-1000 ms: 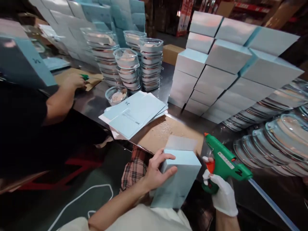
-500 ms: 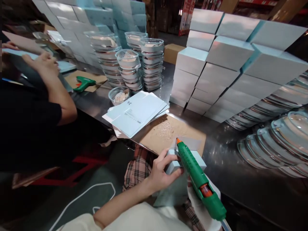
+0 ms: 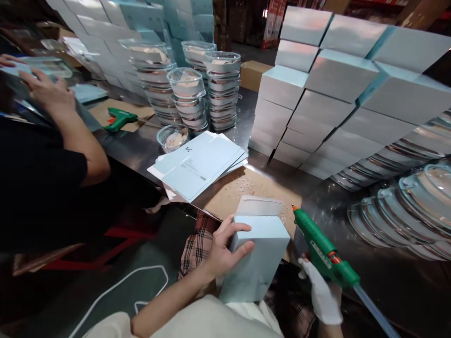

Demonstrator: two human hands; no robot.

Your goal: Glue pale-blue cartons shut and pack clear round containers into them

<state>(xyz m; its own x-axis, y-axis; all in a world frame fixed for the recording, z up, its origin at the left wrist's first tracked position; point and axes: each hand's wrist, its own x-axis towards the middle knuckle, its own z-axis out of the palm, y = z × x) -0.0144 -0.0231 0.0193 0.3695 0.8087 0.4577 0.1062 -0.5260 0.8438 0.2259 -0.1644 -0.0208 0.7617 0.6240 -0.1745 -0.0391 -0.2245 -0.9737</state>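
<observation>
One box [image 3: 259, 256] in left hand [image 3: 220, 249]; one glue gun [image 3: 324, 251] — right hand [image 3: 322, 293].

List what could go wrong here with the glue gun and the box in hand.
1. The glue gun nozzle points near the bare left hand gripping the light blue box; a slip might burn fingers.
2. Glue could drip onto the lap or the cardboard sheet.
3. The box's open flap may close crooked.
</observation>
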